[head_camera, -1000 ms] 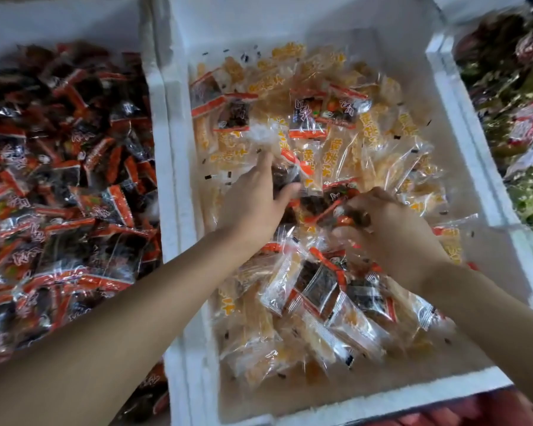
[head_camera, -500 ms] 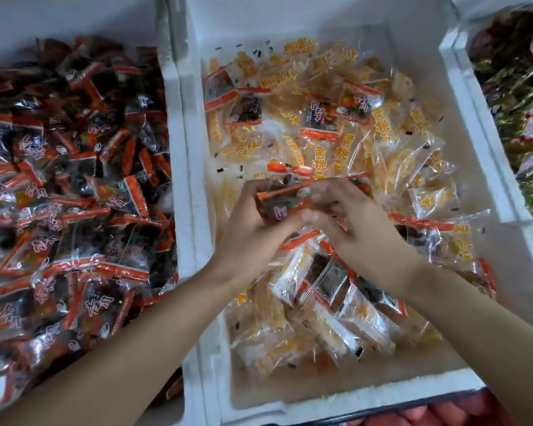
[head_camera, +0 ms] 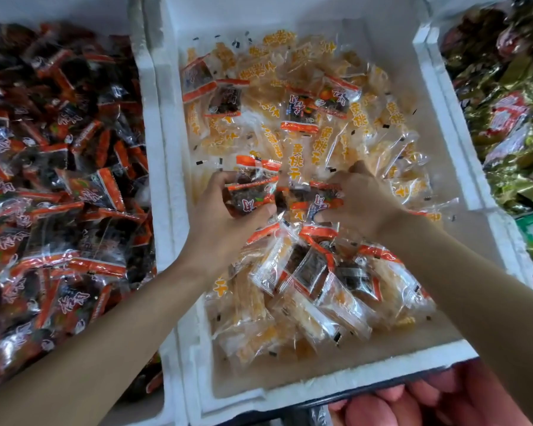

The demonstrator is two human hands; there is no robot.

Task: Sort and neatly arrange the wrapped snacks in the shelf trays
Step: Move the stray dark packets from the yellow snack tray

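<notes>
A white foam tray (head_camera: 425,96) in the middle holds yellow wrapped snacks (head_camera: 330,139) mixed with dark snacks in orange-edged wrappers (head_camera: 299,112). My left hand (head_camera: 225,216) grips a small bunch of the dark snacks (head_camera: 250,195) above the tray's middle. Just to its right, my right hand (head_camera: 360,201) pinches more dark packets (head_camera: 317,201) lying on the pile. More dark packets (head_camera: 311,269) lie among the yellow ones nearer the front.
The left foam tray (head_camera: 150,96) is heaped with dark orange-edged snacks (head_camera: 59,186). At the right, another tray (head_camera: 443,72) holds green and gold wrapped snacks (head_camera: 511,124). Pink packets (head_camera: 428,401) show below the front rim.
Both hands came together over the middle of the pile, then drew slightly apart. My left hand now holds a bunch of dark packets, and my right hand grips others beside it.
</notes>
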